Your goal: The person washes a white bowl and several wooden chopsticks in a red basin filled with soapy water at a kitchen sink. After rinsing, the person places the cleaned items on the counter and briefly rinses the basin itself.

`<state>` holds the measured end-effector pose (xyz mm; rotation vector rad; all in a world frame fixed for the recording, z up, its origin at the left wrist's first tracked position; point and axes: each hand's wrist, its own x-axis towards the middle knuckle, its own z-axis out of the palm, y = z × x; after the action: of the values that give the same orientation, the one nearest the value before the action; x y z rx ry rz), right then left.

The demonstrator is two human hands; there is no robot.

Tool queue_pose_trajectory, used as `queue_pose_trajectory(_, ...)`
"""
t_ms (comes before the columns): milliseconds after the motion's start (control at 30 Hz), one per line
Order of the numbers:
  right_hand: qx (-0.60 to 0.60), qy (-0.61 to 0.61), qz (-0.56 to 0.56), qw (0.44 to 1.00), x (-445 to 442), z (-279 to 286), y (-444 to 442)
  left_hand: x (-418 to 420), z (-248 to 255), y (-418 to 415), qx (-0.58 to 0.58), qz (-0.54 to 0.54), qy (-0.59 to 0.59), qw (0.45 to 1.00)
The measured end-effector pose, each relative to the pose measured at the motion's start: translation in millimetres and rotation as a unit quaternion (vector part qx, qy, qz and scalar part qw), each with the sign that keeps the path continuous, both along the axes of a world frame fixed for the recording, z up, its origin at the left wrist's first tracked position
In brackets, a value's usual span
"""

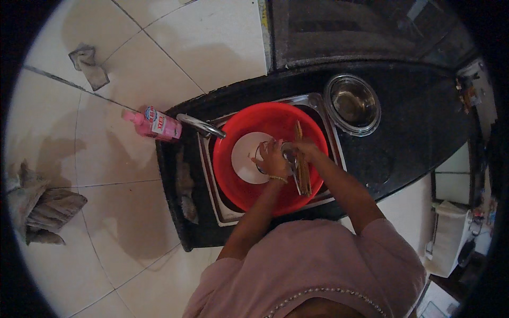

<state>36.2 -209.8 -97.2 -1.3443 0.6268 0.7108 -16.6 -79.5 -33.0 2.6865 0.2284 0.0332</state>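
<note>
A bundle of chopsticks [303, 175] stands out above and below my right hand [305, 148], which is closed around it. Beside the sticks are metal spoons [289, 153], between my two hands. My left hand [272, 159], fingers spread, is against the spoons; a thin curved rim shows beside it, and what it grips is unclear. Both hands are inside a red plastic basin [222, 175]. Under my left hand lies a round white plate [244, 161], partly covered by the hand. The basin sits in a stainless-steel sink [230, 218].
A chrome faucet [201, 124] reaches over the basin's left rim. Left of it stands a pink pump bottle [161, 125]. Nested metal bowls [352, 104] rest on the black countertop [413, 115] at right. Cloths [55, 208] appear at far left, with another cloth [89, 67] above them.
</note>
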Motion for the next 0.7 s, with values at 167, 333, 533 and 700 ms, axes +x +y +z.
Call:
queue_pose_trajectory(167,0.031,0.017,-0.013,0.999,5,-12,1,0,4,0,0.023,-0.014,0.007,1.000)
queue_pose_trajectory(333,0.043,0.022,0.060,0.997,18,-15,0,16,-24,54,-0.096,-0.007,0.004,0.995)
queue_pose_trajectory(533,0.078,-0.118,0.124,0.982,24,0,30,9,-81,114,-0.353,0.028,0.066,0.933)
queue_pose_trajectory(700,-0.205,-0.270,0.466,0.817,42,-24,53,-9,-65,110,-0.046,-0.189,0.178,0.965)
